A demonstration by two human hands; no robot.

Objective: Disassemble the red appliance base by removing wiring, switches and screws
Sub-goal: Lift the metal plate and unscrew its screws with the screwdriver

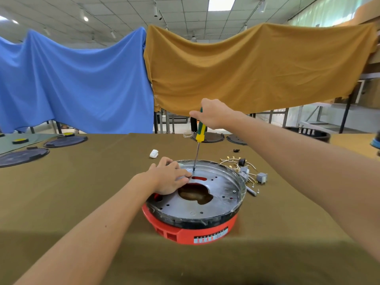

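Head view: right hand (pixel 213 114) grips a screwdriver (pixel 198 138) upright, tip at 12 o'clock on the round metal plate (pixel 216 194) inside the red base (pixel 185 231); left hand (pixel 168 177) presses flat, fingers spread.

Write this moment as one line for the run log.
step: unscrewing | right hand: grips screwdriver, tip on metal plate | left hand: rests on plate | red appliance base: on table | removed wiring: beside base

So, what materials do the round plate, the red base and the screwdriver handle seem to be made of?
Round plate: probably metal, dull grey with soft reflections and punched holes. Red base: likely moulded plastic, smooth, with square recesses. Screwdriver handle: looks like glossy yellow-and-green plastic; its thin shaft shines like steel.
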